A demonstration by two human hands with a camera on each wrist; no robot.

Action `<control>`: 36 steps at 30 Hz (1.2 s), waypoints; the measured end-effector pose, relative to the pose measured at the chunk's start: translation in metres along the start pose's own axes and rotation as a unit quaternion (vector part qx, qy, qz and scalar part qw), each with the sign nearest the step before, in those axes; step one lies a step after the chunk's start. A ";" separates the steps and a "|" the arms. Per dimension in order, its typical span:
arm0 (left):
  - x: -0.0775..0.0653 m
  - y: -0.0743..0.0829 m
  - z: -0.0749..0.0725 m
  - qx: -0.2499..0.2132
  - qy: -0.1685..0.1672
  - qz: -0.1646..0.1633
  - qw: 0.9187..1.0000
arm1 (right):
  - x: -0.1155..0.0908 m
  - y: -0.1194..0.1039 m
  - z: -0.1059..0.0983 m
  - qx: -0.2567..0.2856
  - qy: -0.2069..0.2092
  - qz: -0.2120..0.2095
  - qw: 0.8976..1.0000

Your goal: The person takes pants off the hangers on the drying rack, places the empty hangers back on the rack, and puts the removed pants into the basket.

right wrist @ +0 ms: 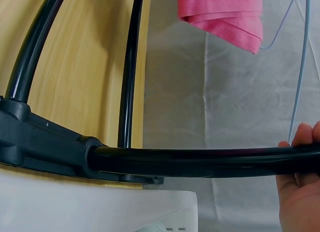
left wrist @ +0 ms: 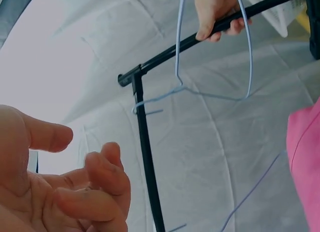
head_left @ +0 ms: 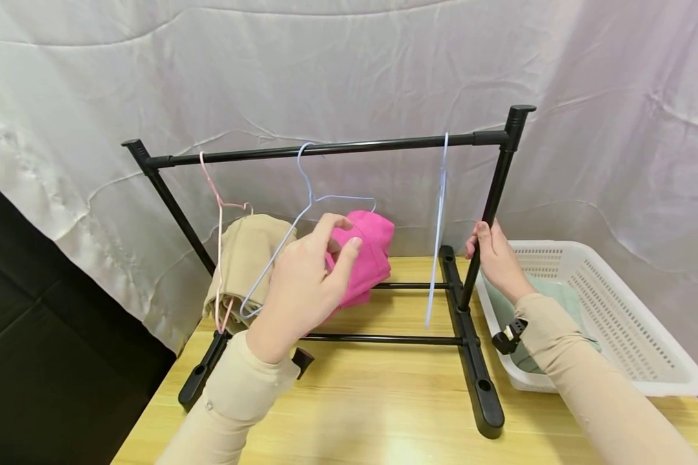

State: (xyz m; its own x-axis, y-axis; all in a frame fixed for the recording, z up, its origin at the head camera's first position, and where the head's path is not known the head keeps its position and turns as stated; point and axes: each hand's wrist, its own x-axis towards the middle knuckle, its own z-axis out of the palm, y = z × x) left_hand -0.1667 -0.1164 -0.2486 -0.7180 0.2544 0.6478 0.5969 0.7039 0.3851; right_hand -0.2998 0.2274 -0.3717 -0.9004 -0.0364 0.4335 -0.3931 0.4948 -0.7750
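Note:
My left hand (head_left: 305, 281) hovers before a folded pink cloth (head_left: 375, 248), its fingers loosely bent; the left wrist view shows nothing held in it. The pink cloth hangs on a blue wire hanger (head_left: 343, 197) at the middle of a black rack's top bar (head_left: 372, 147). With my right hand (head_left: 503, 261) I grip the rack's right upright post (head_left: 499, 190), fingers curled round it. Just left of that post hangs a bare blue hanger (head_left: 439, 219), seen edge-on. A beige cloth (head_left: 256, 248) hangs from a pink hanger (head_left: 220, 258) at the left end.
A white plastic basket (head_left: 616, 310) stands right of the rack, with pale green cloth (head_left: 558, 297) inside. The rack's feet (head_left: 488, 413) stand on a wooden table (head_left: 384, 394). A grey-white curtain (head_left: 349, 71) hangs behind, and black fabric (head_left: 46, 323) is at the left.

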 end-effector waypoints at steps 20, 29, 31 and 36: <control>-0.003 -0.048 -0.041 0.033 0.041 -0.060 0.997 | 0.002 -0.002 0.004 0.014 -0.001 -0.013 1.000; -0.002 -0.074 -0.036 0.035 0.012 -0.101 0.994 | 0.000 -0.001 -0.004 0.007 0.001 -0.016 1.000; -0.004 -0.080 -0.035 0.040 0.007 -0.106 0.993 | 0.000 0.000 -0.002 0.010 0.002 -0.016 1.000; -0.009 -0.091 -0.035 0.055 -0.006 -0.107 0.993 | 0.002 0.001 0.002 0.013 0.008 -0.023 1.000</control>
State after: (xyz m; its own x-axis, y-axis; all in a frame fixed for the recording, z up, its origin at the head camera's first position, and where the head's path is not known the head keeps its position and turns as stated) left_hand -0.2021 -0.2058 -0.2666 -0.8292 0.0988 0.5501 0.3879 0.8103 0.4392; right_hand -0.3023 0.2256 -0.3725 -0.8785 -0.0435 0.4757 -0.4380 0.4707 -0.7659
